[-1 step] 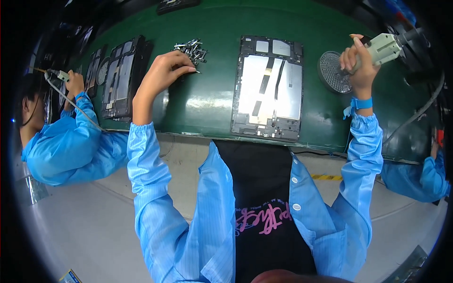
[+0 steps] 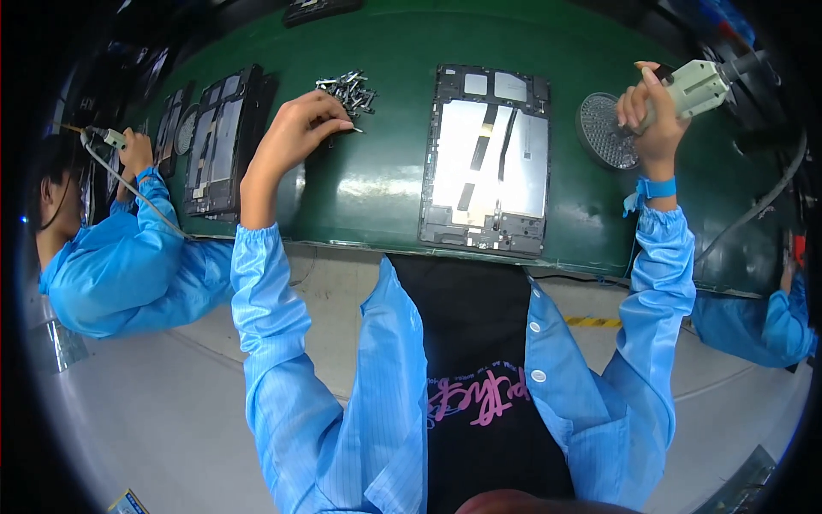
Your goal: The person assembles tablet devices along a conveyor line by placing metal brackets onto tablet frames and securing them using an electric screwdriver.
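Observation:
My left hand (image 2: 301, 128) is closed in a pinch at the near side of a loose pile of small metal parts (image 2: 349, 89). A tiny silvery piece (image 2: 358, 130) shows at its fingertips. My right hand (image 2: 655, 118) grips a pale electric screwdriver (image 2: 698, 88), held at the right with its body pointing away to the right. Between my hands an opened tablet (image 2: 531, 163) lies on the green table, its inner side up, showing a bright silver plate, dark flat cables and a black frame. The screwdriver's tip is out of clear view.
A round dish of screws (image 2: 604, 128) stands under my right hand. More opened tablets (image 2: 218, 154) are stacked at the left on the green table (image 2: 377, 197). A cable (image 2: 762, 201) hangs at the right. A co-worker in blue (image 2: 120, 274) sits at the left, holding another screwdriver.

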A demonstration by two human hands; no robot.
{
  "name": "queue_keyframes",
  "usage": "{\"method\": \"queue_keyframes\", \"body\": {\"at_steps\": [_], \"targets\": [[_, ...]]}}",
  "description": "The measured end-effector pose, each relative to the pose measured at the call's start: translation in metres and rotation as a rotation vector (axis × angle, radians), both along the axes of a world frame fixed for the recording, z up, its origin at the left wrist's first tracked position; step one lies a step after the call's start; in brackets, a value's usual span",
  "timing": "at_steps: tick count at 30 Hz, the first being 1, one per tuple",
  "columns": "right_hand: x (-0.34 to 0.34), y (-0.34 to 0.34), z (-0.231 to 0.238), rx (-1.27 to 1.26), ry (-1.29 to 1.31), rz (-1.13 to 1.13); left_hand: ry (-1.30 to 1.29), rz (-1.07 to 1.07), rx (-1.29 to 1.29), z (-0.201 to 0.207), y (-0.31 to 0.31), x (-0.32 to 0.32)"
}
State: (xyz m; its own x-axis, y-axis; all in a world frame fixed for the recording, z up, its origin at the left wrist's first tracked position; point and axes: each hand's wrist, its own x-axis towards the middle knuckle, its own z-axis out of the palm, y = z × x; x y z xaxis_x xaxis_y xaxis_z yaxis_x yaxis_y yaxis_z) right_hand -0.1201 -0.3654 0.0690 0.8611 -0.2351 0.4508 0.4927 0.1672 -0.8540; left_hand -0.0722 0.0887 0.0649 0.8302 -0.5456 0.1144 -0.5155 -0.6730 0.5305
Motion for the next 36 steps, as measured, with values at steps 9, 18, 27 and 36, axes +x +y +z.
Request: {"method": "queue_keyframes", "body": {"at_steps": [9, 18, 27, 36], "targets": [[0.003, 0.0, 0.004, -0.017, -0.008, -0.014, 0.087, 0.246, -0.621, 0.002, -0.012, 0.0], [-0.001, 0.004, 0.005, 0.041, 0.074, -0.028, 0.256, 0.281, -0.689, 0.004, -0.066, 0.035], [0.002, 0.003, 0.008, 0.07, 0.114, -0.037, 0.25, 0.029, -0.511, -0.012, -0.119, 0.057], [0.003, -0.001, 0.006, 0.049, 0.126, -0.061, 0.525, 0.189, -0.904, -0.013, -0.12, 0.051]]}}
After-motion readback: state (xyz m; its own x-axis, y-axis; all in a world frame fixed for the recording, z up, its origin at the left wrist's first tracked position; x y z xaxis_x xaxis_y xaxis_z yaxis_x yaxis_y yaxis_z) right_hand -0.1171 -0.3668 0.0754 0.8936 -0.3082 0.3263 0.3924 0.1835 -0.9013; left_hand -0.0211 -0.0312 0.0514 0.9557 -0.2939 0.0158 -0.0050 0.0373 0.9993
